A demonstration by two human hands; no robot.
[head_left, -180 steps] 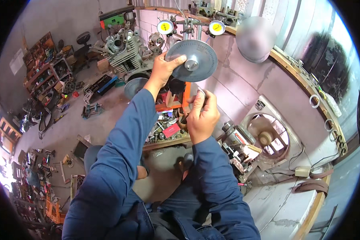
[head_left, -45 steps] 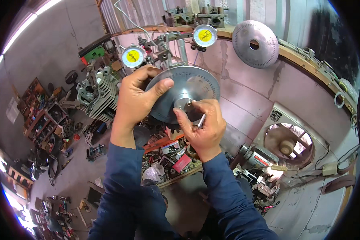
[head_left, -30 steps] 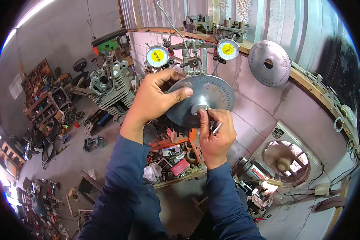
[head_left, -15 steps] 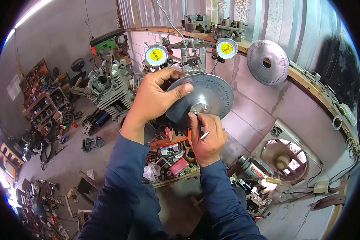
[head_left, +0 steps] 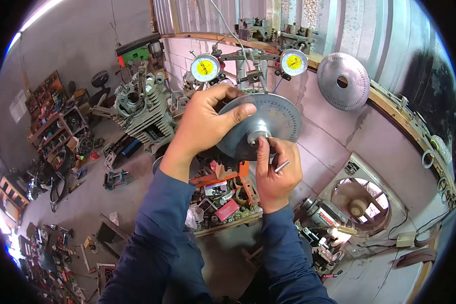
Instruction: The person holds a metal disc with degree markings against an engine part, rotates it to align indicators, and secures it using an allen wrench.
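Note:
My left hand point(head_left: 203, 121) grips the left rim of a grey metal degree wheel point(head_left: 281, 112), thumb on its face and fingers behind. Fine graduation marks run round the edge, and a shiny raised hub point(head_left: 258, 129) stands at its centre. Just below the hub, my right hand point(head_left: 281, 175) is closed, thumb and forefinger pinched at a small screw or hole there. A thin metal rod point(head_left: 282, 165) sticks out between its fingers; its other end is hidden. Behind the wheel, two dial gauges with yellow centres, a left one point(head_left: 205, 68) and a right one point(head_left: 294, 62), are mounted on a metal fixture point(head_left: 251, 76).
A second graduated disc point(head_left: 343, 83) hangs on the wall at right. Below the wheel is a bench tray point(head_left: 228, 226) of loose parts with a red box point(head_left: 227, 210). A finned engine point(head_left: 144, 109) stands at left; a round-holed machine housing point(head_left: 390, 202) sits at lower right.
The wheel and both hands appear slightly further right in the picture, as does the background near them. My right thumb has moved up closer against the hub; the left grip is unchanged.

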